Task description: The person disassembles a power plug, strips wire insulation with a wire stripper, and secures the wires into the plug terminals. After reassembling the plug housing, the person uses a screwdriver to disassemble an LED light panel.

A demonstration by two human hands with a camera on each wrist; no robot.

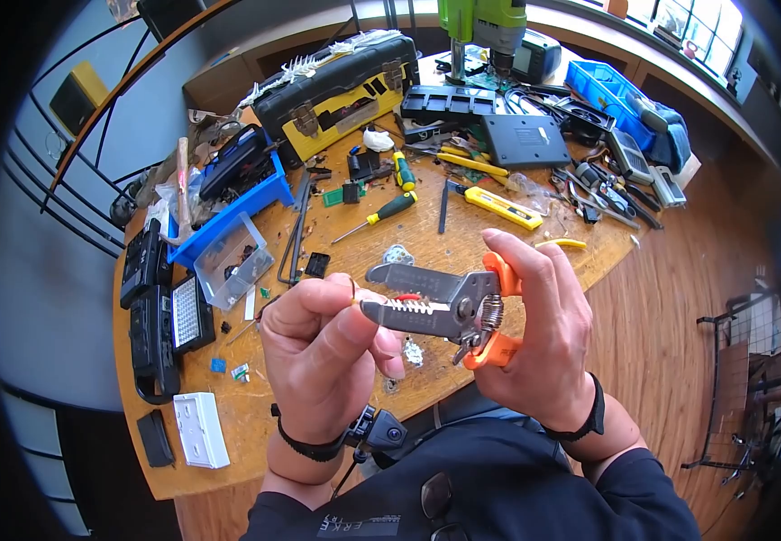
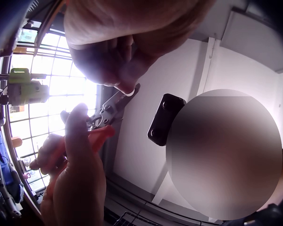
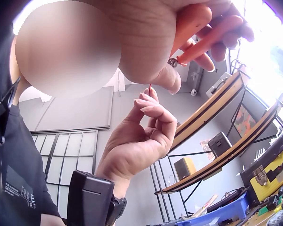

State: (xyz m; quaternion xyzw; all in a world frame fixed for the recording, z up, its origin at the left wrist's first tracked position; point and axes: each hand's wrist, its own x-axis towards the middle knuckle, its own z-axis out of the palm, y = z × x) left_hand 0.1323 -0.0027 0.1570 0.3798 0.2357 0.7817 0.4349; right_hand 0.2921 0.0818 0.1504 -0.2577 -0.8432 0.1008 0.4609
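Observation:
My right hand [image 1: 548, 329] grips a wire stripper [image 1: 466, 308] by its orange handles, with the spring showing between them. Its toothed grey jaws point left and stand apart. A short red wire [image 1: 408, 298] shows between those jaws, close to the notched edge. Thumb and fingertips of my left hand [image 1: 318, 352] pinch the wire near the stripper's tip. In the right wrist view the red wire [image 3: 150, 88] rises thinly from the left fingertips. Both hands are held up over the wooden table [image 1: 318, 469].
Two green-yellow screwdrivers [image 1: 393, 207] and a yellow utility knife [image 1: 503, 207] lie beyond the hands. A black-yellow toolbox [image 1: 336, 99] stands behind, with a green drill [image 1: 485, 22] to its right. At left are a blue bin [image 1: 242, 207], a clear box [image 1: 235, 270] and a white socket plate [image 1: 199, 430].

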